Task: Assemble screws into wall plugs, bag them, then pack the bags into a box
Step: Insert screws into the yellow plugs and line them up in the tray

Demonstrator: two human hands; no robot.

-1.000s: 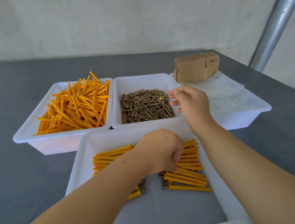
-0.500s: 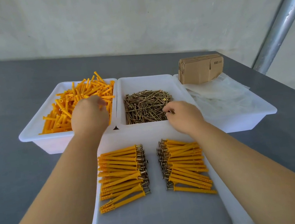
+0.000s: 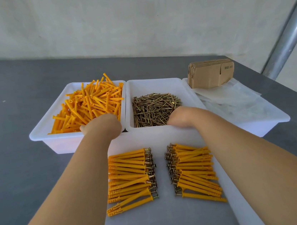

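The left hand (image 3: 101, 125) reached into the orange wall plugs (image 3: 88, 104) and the right hand (image 3: 181, 116) into the brass screws (image 3: 152, 108) beside them, likely fetching parts; fingers were hidden, so neither grip could be told.

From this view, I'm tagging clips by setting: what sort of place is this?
Probably a small packing or assembly workstation: white bins of orange wall plugs and screws, flat cardboard boxes beside clear bags, all on a grey table.
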